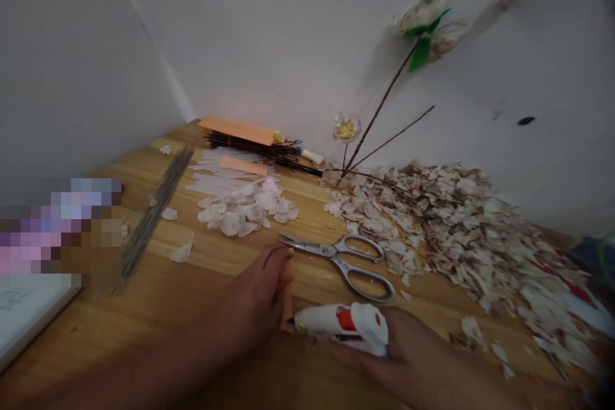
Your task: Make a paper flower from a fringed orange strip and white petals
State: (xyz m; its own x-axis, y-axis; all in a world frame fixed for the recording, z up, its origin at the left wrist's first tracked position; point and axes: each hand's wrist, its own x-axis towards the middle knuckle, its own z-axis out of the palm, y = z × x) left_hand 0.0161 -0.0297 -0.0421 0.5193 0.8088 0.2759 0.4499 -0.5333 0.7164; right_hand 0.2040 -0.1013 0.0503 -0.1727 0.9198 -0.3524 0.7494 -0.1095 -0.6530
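Orange paper strip (287, 298), small and upright, is the piece being worked on at the near middle of the wooden table (211, 256), pinched in the closed fingers of the left hand (262, 291). To the far left a bundle of thin wires (154, 211) lies along the table, then loose pale petals (245, 208) heaped before white strips and an orange sheet (237, 130) on dark twigs. Scissors (346, 256) lie just beyond the hands, blades shut, pointing left. Just right of the strip, the right hand (408, 359) is wrapped around a white glue gun (343, 327), its nozzle aimed left and almost touching the strip. This looks like the gluing step; the next move seems to call for a steady squeeze and fingers kept off the hot tip. Farther right, flower stems (379, 109) rise against the wall, and a broad spread of dried petal scraps (471, 224) covers the table's right side
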